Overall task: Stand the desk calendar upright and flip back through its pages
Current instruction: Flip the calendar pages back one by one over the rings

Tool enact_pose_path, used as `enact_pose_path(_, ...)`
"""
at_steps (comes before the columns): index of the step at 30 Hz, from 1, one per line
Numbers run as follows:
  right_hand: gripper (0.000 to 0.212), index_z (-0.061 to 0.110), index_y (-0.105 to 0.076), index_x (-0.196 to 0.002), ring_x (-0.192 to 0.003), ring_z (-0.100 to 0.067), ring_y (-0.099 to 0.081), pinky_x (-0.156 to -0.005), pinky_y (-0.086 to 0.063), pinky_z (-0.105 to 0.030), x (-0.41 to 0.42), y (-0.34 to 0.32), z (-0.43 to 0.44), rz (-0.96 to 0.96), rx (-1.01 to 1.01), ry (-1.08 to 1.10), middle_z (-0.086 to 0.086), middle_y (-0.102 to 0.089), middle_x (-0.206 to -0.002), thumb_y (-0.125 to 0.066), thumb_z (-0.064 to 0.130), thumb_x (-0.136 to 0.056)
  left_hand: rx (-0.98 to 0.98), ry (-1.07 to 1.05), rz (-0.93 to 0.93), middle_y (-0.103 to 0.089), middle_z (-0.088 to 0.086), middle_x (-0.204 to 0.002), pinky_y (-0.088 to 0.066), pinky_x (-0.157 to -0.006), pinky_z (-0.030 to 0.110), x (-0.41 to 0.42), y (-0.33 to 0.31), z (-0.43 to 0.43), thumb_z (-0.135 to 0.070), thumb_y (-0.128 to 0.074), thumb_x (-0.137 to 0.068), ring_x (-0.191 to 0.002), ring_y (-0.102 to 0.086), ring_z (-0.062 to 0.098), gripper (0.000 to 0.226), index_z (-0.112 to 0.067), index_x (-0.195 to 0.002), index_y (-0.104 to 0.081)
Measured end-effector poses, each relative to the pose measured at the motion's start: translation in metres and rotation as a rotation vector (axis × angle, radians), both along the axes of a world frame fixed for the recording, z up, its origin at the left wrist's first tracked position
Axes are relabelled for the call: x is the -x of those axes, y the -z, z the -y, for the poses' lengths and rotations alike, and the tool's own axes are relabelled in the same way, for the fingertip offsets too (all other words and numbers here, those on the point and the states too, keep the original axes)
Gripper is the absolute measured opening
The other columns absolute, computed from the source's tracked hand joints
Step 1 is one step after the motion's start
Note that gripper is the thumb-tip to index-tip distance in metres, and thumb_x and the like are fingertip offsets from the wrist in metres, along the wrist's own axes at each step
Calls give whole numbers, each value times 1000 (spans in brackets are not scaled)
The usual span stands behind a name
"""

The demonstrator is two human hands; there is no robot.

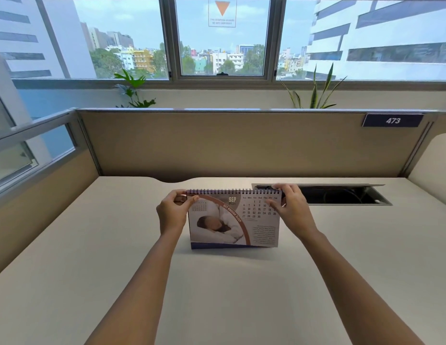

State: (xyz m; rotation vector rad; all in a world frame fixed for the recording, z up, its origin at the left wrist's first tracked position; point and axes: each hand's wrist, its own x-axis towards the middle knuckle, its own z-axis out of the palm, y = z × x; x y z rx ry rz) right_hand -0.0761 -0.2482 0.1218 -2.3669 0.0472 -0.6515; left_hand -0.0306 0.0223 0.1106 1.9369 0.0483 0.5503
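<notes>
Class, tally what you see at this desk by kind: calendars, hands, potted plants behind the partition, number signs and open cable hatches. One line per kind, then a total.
Desk calendar: 1
Hands: 2, left hand and right hand
Plants: 2, leafy plant and spiky plant
Number sign: 1
Cable hatch: 1
Total: 7

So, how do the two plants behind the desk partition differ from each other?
The left plant has broad, spreading leaves that fan out sideways; the right plant has narrow, sword-like leaves that point mostly upward. The left plant is plain green, while the right plant shows pale yellowish leaf edges. The right plant also rises higher against the window. Both stand behind the partition, with their pots hidden.
</notes>
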Motion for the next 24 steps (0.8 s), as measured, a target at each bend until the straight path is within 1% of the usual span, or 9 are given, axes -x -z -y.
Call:
enact_pose_path(3, 46, 8, -62, -110, -100, -23, -54, -79, -40, -28, -5, -13, -1, -87, 40, 73, -10, -56, -108, -40, 47, -96, 9, 8, 3, -72, 14, -99, -45, -58, 11, 1, 1, -2, -26, -75, -74, -81, -60, 15, 36, -6, -102, -66)
enact_pose_path(6, 68, -1, -63, -102, -107, -35, -54, -80, -38, -35, -21, -32, 0, -382, 65, 158, -21, -61, -108, -18, 50, -99, 43, 1, -4, -72, 12, -97, -49, -58, 17, 2, 1, -2, -32, -72, -76, -81, -61, 17, 35, -7, -100, -67)
enact_pose_path(9, 71, 1, -61, -88, -85, -28, -58, -80, -41, -33, -38, -46, 1, -683, 45, 159, -18, -60, -99, -15, 54, -97, 78, -6, -18, -73, 11, -95, -57, -67, 30, 1, -2, -1, -41, -65, -80, -84, -66, 24, 36, -8, -96, -68)
enact_pose_path(11, 63, 2, -58, -92, -72, -24, -57, -80, -47, -35, -47, -52, 0, -785, 29, 119, -18, -63, -97, -17, 49, -99, 82, -6, -21, -73, 11, -94, -58, -69, 33, 1, -3, -1, -43, -62, -81, -84, -67, 25, 37, -8, -93, -67)
enact_pose_path(13, 55, 2, -59, -95, -74, -25, -60, -84, -52, -37, -54, -56, 0, -814, -17, 98, -17, -68, -95, -23, 43, -100, 86, -10, -22, -73, 11, -93, -58, -69, 35, 1, -3, -1, -43, -62, -82, -83, -67, 25, 37, -8, -92, -67)
enact_pose_path(16, 41, 7, -55, -77, -69, -21, -64, -73, -54, -32, -57, -61, 0, -783, -86, 108, -6, -66, -76, -37, 37, -99, 90, -18, -23, -73, 11, -93, -59, -72, 41, 1, -3, -1, -41, -63, -82, -84, -67, 26, 36, -7, -93, -68)
enact_pose_path(19, 29, 9, -51, -72, -77, -21, -64, -83, -54, -33, -62, -59, 4, -730, -194, 124, -6, -65, -77, -53, 29, -94, 91, -23, -19, -73, 12, -93, -59, -71, 39, 1, -3, -1, -40, -64, -81, -83, -67, 26, 35, -7, -92, -68)
enact_pose_path(22, 18, 5, -55, -79, -76, -21, -64, -81, -56, -31, -67, -54, 6, -680, -367, 156, -9, -65, -79, -67, 16, -86, 93, -28, -17, -73, 12, -93, -59, -71, 39, 1, -3, 0, -40, -64, -81, -83, -67, 25, 35, -7, -92, -68)
enact_pose_path(24, 20, -2, -62, -90, -86, -24, -67, -86, -56, -32, -69, -52, 6, -653, -435, 187, -13, -68, -91, -74, 9, -79, 91, -29, -17, -73, 12, -93, -59, -70, 38, 1, -3, -1, -40, -64, -81, -83, -67, 25, 34, -7, -92, -68)
